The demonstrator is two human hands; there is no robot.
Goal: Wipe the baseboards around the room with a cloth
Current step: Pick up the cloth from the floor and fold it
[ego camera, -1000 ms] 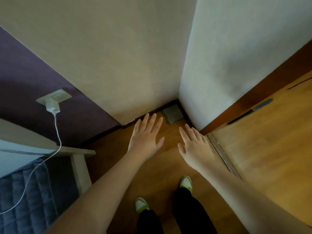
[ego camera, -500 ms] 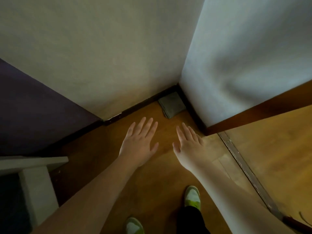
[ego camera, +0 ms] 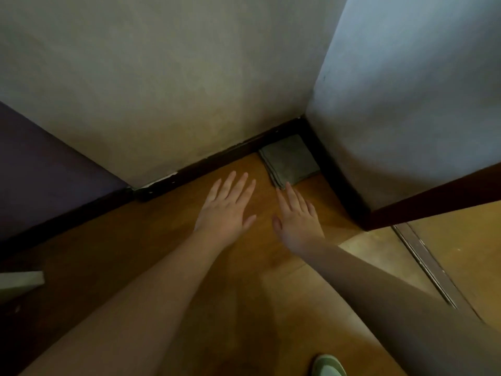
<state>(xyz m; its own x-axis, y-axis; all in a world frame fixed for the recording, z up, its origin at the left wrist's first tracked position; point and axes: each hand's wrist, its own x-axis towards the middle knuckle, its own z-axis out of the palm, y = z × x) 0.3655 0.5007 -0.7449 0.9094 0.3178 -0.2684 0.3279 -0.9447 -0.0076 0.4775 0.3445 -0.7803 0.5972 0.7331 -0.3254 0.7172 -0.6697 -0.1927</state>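
Note:
A folded grey-green cloth (ego camera: 291, 160) lies flat on the wooden floor in the corner of the room. A dark brown baseboard (ego camera: 217, 160) runs along the foot of the beige wall and turns the corner along the pale wall, baseboard (ego camera: 339, 180). Both hands reach down toward the corner with straight, spread fingers, holding nothing. My left hand (ego camera: 226, 210) hovers left of the cloth. My right hand (ego camera: 296, 217) has its fingertips just at the cloth's near edge; contact cannot be told.
A dark wooden door frame (ego camera: 433, 204) and a metal floor rail (ego camera: 425, 264) lie to the right. A pale furniture corner (ego camera: 21, 280) shows at the left edge. One light green shoe (ego camera: 328, 366) stands at the bottom. A purple wall (ego camera: 48, 175) is on the left.
The view has dropped lower and closer to the corner. Both hands have moved nearer the cloth; the right fingertips now reach its near edge. The charger and bed have left the view.

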